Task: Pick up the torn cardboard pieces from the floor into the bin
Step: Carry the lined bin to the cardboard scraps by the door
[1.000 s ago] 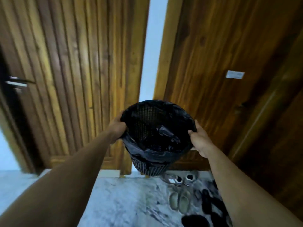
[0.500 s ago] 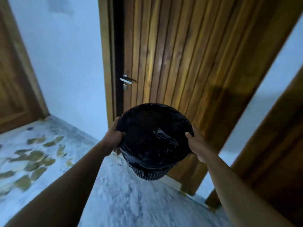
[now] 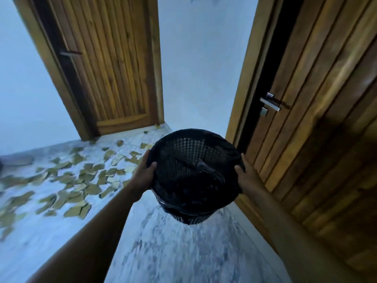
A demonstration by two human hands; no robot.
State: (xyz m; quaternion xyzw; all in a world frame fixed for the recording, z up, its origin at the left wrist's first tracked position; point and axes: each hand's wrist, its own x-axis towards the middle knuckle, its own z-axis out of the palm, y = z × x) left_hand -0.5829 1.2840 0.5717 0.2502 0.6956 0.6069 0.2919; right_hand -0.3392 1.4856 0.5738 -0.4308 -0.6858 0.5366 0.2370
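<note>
Hands number two, both clamped on one black mesh bin held above the floor: left hand at its 9 o'clock rim, right hand at 3 o'clock. Dozens of torn cardboard pieces litter the floor at 9 o'clock, below one of two wooden doors.

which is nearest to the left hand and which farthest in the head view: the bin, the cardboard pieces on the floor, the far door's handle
1. Bin: the left hand grips its rim, touching it.
2. Cardboard pieces: scattered on the floor to the hand's left and below it.
3. Far door's handle: high up at the left, on the door beyond the pieces.
</note>
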